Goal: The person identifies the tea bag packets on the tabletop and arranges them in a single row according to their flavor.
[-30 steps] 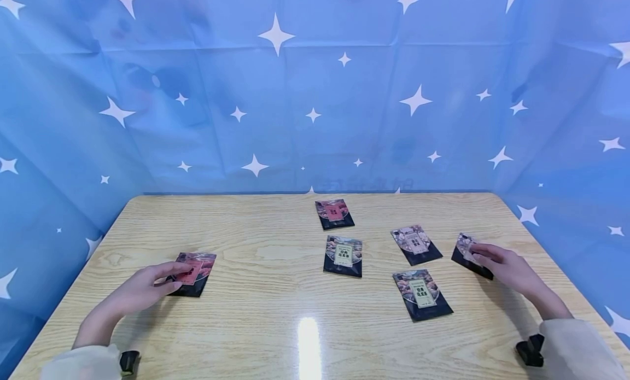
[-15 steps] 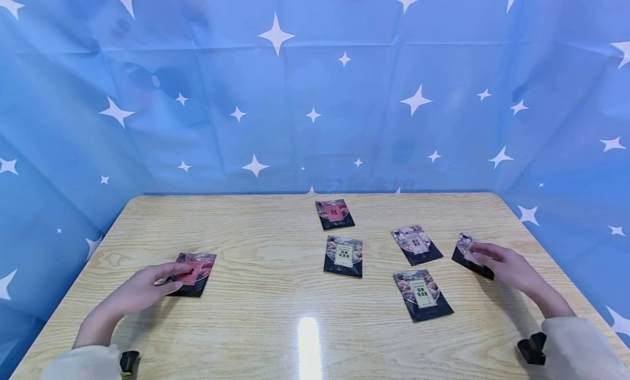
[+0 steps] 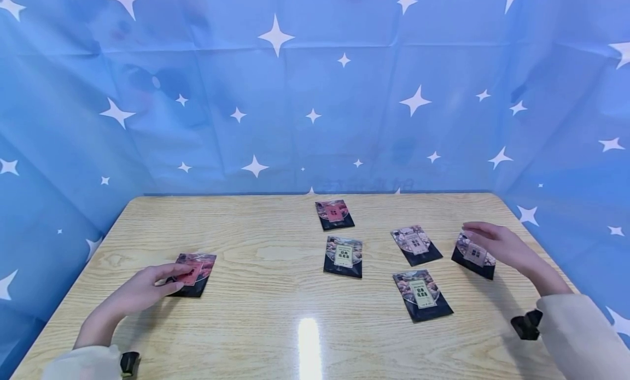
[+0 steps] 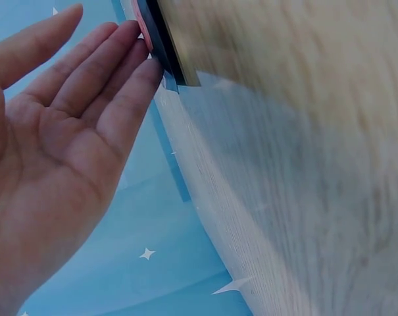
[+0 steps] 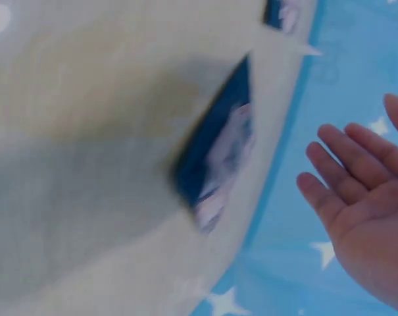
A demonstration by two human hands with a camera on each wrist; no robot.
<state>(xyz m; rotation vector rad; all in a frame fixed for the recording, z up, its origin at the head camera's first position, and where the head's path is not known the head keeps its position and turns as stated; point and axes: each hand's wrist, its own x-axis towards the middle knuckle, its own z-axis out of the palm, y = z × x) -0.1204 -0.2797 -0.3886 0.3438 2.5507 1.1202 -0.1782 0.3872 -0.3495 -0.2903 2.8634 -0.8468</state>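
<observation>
At the table's left, my left hand rests its fingertips on a tea sachet with a red label. The left wrist view has those fingers nearly straight against the sachet's edge, the thumb held apart. My right hand hovers over the far end of a tea sachet with a pale mauve label at the right, covering one corner. In the right wrist view the hand has its fingers extended, apart from the blurred sachet, and holds nothing.
Between the hands lie another red-label sachet, two green-label oolong sachets, one central and one nearer, and a second mauve-label sachet. A blue star-patterned cloth stands behind the wooden table.
My right hand has come off the mauve-label sachet and shifted up and away from me, uncovering its label. The left hand has stayed on the red-label sachet.
</observation>
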